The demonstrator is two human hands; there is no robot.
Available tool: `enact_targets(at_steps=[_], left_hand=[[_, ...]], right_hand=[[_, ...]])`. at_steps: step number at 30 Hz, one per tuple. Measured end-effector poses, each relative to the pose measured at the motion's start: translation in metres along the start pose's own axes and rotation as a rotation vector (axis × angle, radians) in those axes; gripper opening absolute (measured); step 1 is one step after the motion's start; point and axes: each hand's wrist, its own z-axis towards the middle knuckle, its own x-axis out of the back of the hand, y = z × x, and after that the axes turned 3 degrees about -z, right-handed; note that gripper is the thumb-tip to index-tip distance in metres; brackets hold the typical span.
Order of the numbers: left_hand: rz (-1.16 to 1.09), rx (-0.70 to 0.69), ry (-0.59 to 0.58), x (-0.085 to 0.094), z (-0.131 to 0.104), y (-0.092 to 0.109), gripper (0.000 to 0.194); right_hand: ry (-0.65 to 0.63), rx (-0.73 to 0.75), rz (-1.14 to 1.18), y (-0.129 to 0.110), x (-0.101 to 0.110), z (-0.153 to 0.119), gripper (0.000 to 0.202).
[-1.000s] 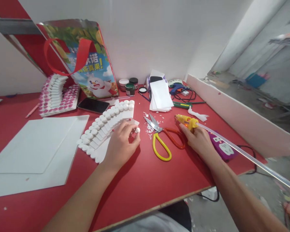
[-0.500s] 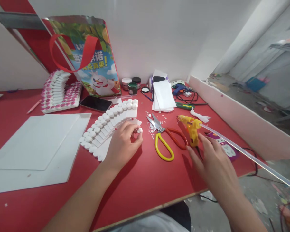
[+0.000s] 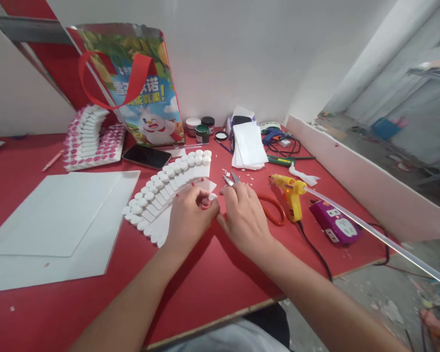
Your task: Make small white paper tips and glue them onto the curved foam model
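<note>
My left hand [image 3: 188, 212] pinches a small white roll [image 3: 212, 197] between thumb and fingertips. Close against it on the right is my right hand [image 3: 243, 215], fingers bent and thumb apart, with nothing visible in its grip. It covers much of the scissors [image 3: 274, 210], whose blade tips and red handle still show. Beside my left hand lies a curved white card piece [image 3: 161, 198] edged with rows of similar white rolls. A yellow glue gun [image 3: 295, 195] with a lit orange light and a long clear glue stick [image 3: 369, 232] rests to the right.
White boards [image 3: 58, 215] lie at left. Behind are a phone [image 3: 146, 156], a printed bag [image 3: 142, 98], a pink-and-white rolled piece [image 3: 91, 142], paint jars [image 3: 202, 133] and white cards [image 3: 249, 144]. A purple box [image 3: 335, 222] and cable [image 3: 317, 249] lie near the right edge.
My right hand has moved left from beside the glue gun to my left hand, now covering part of the scissors. My left hand still pinches the white roll.
</note>
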Motion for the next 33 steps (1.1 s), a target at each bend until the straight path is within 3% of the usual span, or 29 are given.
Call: enact_targets(at_steps=[5, 11, 15, 18, 21, 24, 33], left_hand=[[-0.026, 0.033, 0.007, -0.004, 0.001, -0.001, 0.011], [0.003, 0.061, -0.019, -0.006, 0.003, 0.0, 0.008], [0.152, -0.017, -0.038, -0.001, 0.001, -0.001, 0.015], [0.375, -0.192, -0.072, 0.001, -0.004, -0.005, 0.02], [0.572, -0.364, -0.096, -0.002, -0.007, -0.01, 0.022], [0.635, -0.424, -0.1, -0.005, -0.008, -0.014, 0.028], [0.669, -0.395, -0.165, -0.004, -0.006, -0.01, 0.024]], right_hand=[[0.056, 0.052, -0.073, 0.001, -0.011, 0.001, 0.011], [-0.009, 0.034, -0.062, -0.002, -0.011, 0.006, 0.012], [-0.112, -0.162, 0.216, 0.009, -0.014, 0.017, 0.009], [-0.176, -0.389, 0.469, 0.021, -0.019, 0.034, 0.009], [-0.219, -0.496, 0.619, 0.027, -0.026, 0.052, 0.013], [-0.243, -0.485, 0.648, 0.027, -0.035, 0.064, 0.012], [-0.286, -0.362, 0.601, 0.029, -0.051, 0.076, 0.008]])
